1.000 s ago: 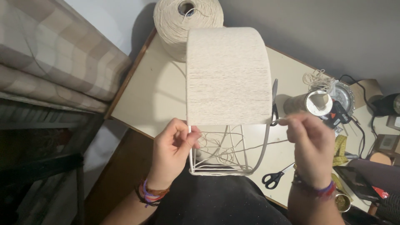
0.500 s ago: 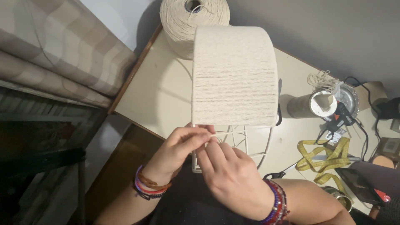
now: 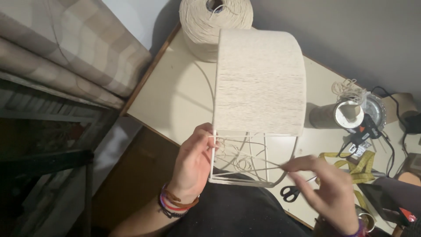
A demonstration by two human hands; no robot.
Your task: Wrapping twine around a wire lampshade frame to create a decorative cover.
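A white wire frame rests on the table's near edge, most of it wrapped in cream string. My left hand grips the frame's bare left upright just below the wrapped part. My right hand, blurred, is at the frame's lower right and pinches a strand of string that runs across the bare section. Loose loops of string hang inside the frame. A large cone of cream string stands behind it at the table's far corner.
Black-handled scissors, a yellow tape measure, a cardboard tube, a glue gun and cables lie on the cream table at right. A striped cushion is on the left, beyond the table edge.
My right hand has pulled away from the frame's left upright to the lower right, drawing the strand across. My left hand stays on the upright. The view has shifted slightly.
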